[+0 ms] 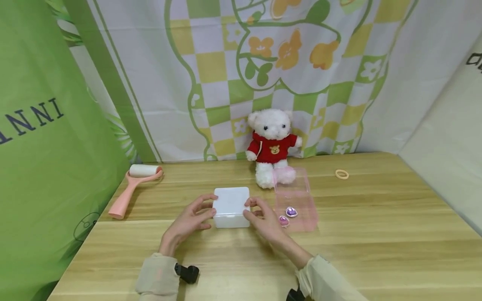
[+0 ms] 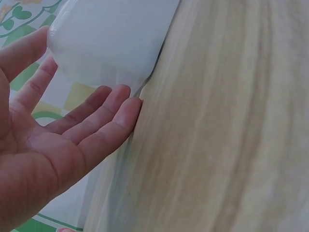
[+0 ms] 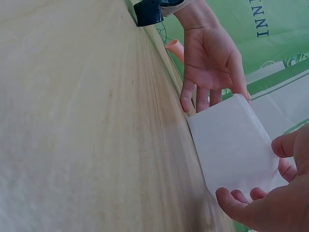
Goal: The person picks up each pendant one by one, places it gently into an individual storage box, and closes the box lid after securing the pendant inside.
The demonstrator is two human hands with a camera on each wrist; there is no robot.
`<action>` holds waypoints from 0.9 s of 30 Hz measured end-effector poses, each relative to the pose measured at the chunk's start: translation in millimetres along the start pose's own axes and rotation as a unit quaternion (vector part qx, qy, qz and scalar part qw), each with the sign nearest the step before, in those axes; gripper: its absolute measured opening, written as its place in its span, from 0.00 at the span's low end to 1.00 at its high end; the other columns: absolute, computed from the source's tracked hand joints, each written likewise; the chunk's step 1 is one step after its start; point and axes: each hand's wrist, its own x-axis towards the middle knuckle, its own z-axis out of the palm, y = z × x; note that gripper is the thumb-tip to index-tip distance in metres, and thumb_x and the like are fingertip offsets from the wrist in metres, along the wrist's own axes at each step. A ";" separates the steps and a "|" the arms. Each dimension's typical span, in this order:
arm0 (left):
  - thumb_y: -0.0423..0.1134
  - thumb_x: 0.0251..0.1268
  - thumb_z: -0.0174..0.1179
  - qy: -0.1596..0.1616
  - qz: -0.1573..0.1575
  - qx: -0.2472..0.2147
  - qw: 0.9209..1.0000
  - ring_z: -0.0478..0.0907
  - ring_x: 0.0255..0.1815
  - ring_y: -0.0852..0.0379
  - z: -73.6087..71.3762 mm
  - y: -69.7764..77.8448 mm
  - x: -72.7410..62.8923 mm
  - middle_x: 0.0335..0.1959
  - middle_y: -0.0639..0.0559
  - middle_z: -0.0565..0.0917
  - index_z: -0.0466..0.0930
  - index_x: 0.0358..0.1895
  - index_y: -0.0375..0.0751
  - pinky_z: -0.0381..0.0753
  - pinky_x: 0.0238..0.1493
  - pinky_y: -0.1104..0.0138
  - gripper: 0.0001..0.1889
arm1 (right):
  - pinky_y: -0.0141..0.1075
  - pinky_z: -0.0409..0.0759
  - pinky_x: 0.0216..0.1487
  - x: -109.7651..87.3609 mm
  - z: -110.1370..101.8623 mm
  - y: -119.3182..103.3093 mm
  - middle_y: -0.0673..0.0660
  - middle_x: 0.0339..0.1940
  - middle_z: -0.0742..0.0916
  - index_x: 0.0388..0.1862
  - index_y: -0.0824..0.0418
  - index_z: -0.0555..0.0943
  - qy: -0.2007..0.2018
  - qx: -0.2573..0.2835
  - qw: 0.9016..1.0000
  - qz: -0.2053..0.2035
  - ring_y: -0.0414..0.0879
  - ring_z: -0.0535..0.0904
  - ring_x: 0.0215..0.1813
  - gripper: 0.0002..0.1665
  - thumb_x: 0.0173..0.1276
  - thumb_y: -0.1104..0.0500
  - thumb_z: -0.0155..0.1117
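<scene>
A small white box (image 1: 232,209) with its lid on sits on the wooden table between both hands. My left hand (image 1: 193,217) grips the left edge of the lid with thumb and index finger; in the left wrist view its other fingers (image 2: 107,116) spread low beside the box wall. On the opposite side my right hand (image 1: 265,219) holds the lid's right edge with thumb and index finger. The right wrist view shows the box (image 3: 231,140) flat on the table, with the left hand (image 3: 212,63) beyond it. What the box contains is hidden.
A white teddy bear (image 1: 273,146) in a red hoodie sits behind, one foot on an open pink transparent case (image 1: 305,209). Purple (image 1: 291,212) and pink (image 1: 284,221) heart gems lie on the case. A lint roller (image 1: 129,190) is left, a yellowish ring (image 1: 342,174) right.
</scene>
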 end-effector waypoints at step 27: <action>0.35 0.61 0.65 0.008 0.141 0.113 0.983 0.74 0.56 0.35 149.6 63.2 48.9 0.58 0.34 0.73 0.66 0.65 0.36 0.78 0.53 0.55 0.29 | 0.39 0.81 0.48 2.1 -160.5 -30.2 0.50 0.41 0.83 0.56 0.77 0.68 -0.032 0.008 0.999 -0.010 0.45 0.82 0.43 0.24 0.77 0.55 0.50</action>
